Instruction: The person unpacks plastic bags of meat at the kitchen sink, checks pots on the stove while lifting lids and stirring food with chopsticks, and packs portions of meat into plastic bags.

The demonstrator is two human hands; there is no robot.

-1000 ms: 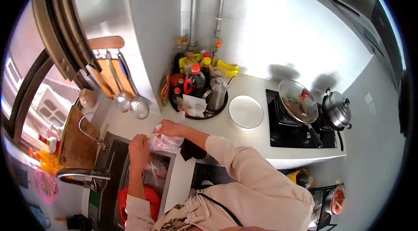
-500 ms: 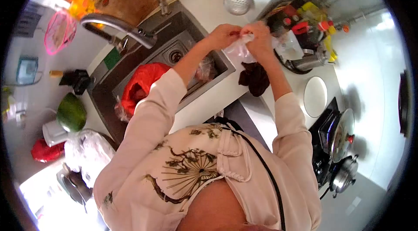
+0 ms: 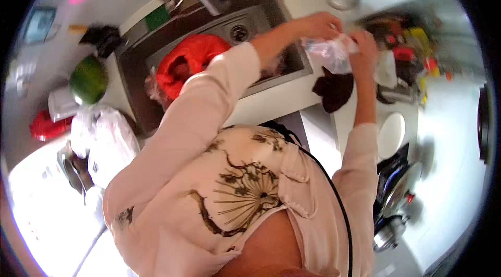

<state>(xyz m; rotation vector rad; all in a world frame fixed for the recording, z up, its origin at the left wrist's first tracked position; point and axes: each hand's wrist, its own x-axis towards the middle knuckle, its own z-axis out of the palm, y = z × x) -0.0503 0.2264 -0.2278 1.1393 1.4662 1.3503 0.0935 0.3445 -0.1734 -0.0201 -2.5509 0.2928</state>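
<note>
Counter [image 3: 282,102] first, pale, runs round the corner; dark sink [image 3: 276,83] set into it, drain [image 3: 239,32] showing; bottles [image 3: 403,53] crowd the counter beyond the right hand, blurred; a careless swing of that wrist could knock one over, as they stand near it; red bag [image 3: 203,47] sits in the sink, mouth partly open, contents too dim to tell; the left forearm passes close over it, so a sleeve could drag on it or get wet, if there's water down there, can't tell; melon [image 3: 88,79] beyond the sink's far-left end, well apart from both hands; white plate [image 3: 391,136] by the right forearm, looks flat and light, so an elbow could shove it; dark cloth [image 3: 335,92] on the counter just below the clear bag, might get pulled along if the plastic snags on it; clear bag [image 3: 329,53] between the hands, at the counter corner right of the sink, crumpled, whether resting or hanging can't tell, contents unclear; thin film, so likely to tear if both sides are tugged hard, and anything in it could spill onto counter or into sink; right hand [image 3: 364,47] closed on the bag's edge; left hand [image 3: 321,24] has fingers bent at the bag's top, blurred, can't tell if pinching; a weak hold there could let the film slip.
</note>
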